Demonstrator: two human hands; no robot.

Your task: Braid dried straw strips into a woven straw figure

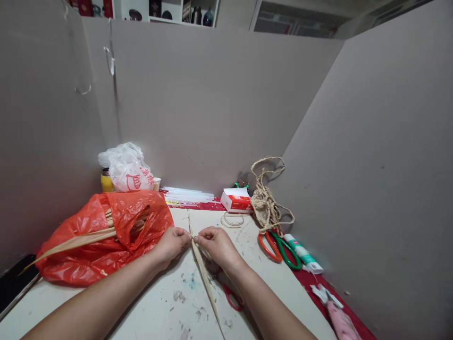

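Close together at mid-table, my left hand (pixel 173 244) and my right hand (pixel 217 244) both pinch a long, pale dried leaf strip (pixel 204 277). Its broad part runs down toward the table's near edge and tapers to a point. Above my fingertips a thin twisted length (pixel 190 224) sticks up. The exact grip between the fingertips is too small to make out. Partly hidden beneath my right forearm lies a red-handled pair of scissors (pixel 233 298). To the left, an open red plastic bag (pixel 95 267) holds more dried leaves (pixel 83 240), one jutting out leftward.
Behind the bag are a white plastic bag (pixel 128 165) and a yellow jar (pixel 106 180). White sticks (pixel 189 195), a red-and-white box (pixel 239 200) and braided cord (pixel 265 205) line the back. Scissors with orange and green handles (pixel 288 252) and a tube (pixel 303 254) lie right. Grey panels enclose the table.
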